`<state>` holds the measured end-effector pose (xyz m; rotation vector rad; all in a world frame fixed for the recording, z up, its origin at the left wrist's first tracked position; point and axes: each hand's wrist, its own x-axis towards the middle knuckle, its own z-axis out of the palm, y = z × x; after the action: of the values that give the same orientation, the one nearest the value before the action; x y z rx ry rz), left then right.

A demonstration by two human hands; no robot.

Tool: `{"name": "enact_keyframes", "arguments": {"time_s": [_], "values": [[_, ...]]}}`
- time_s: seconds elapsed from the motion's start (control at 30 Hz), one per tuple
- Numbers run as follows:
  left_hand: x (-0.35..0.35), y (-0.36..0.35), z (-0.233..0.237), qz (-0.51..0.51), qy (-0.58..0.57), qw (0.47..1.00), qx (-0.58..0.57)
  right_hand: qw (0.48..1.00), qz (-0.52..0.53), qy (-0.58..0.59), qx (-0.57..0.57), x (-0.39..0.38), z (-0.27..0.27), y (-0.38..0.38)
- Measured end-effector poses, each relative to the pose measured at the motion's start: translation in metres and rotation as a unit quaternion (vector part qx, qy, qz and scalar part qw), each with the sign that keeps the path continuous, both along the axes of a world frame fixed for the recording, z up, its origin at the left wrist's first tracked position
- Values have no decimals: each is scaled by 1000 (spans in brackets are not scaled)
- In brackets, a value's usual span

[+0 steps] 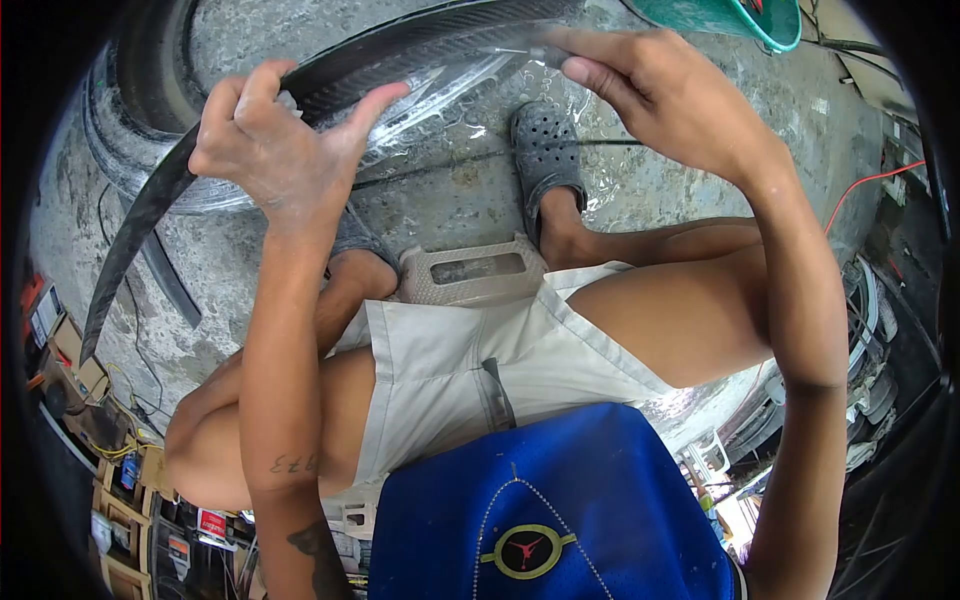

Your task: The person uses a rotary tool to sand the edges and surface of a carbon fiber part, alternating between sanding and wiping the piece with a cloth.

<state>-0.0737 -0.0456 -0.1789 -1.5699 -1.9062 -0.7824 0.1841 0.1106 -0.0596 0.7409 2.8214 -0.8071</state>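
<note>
My left hand [285, 150] has its fingers curled over the edge of a long curved black strip with a carbon-fibre weave pattern [400, 62], thumb stretched out along it. A bit of something whitish shows under those fingers; I cannot make out what it is. Pinched in my right hand [665, 95] is a small thin-shafted tool [545, 54], its metal tip pointing left close to the strip's woven face. Pale, dusty streaks and a shiny whitish edge [440, 110] lie along the strip's lower side.
A wheel rim [105, 110] lies on the wet concrete floor behind the strip. A green basin [735, 20] stands at the upper right. Between my feet is a beige plastic stool [475, 275]. Shelves with boxes [125, 510] are at lower left; a red cord [865, 182] runs at right.
</note>
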Motion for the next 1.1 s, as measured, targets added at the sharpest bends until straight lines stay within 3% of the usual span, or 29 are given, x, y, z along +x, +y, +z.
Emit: {"name": "enact_keyframes", "arguments": {"time_s": [0.13,0.27,0.33,0.67,0.73,0.87,0.93,1.1], "values": [[-1,0,0,-8,1,1000,1,996,-62,-65,4,-9,7,-7],[-3,2,-2,-11,6,1000,2,998,-50,-31,19,-10,6,-7],[-4,1,-3,-11,4,1000,6,994,-51,-98,-18,-14,17,-6],[-11,7,-4,-30,5,1000,2,995,-100,-25,11,-6,16,-11],[-11,6,-3,-32,4,999,2,987,-121,-101,28,-7,14,-11],[-8,4,-2,-25,4,1000,-5,989,-113,-89,17,-7,9,-13],[-7,4,-1,-23,3,1000,-2,1000,-20,-8,7,-5,0,-13],[-3,4,6,-14,5,1000,-19,998,-34,-49,-20,-12,-16,-13]]}}
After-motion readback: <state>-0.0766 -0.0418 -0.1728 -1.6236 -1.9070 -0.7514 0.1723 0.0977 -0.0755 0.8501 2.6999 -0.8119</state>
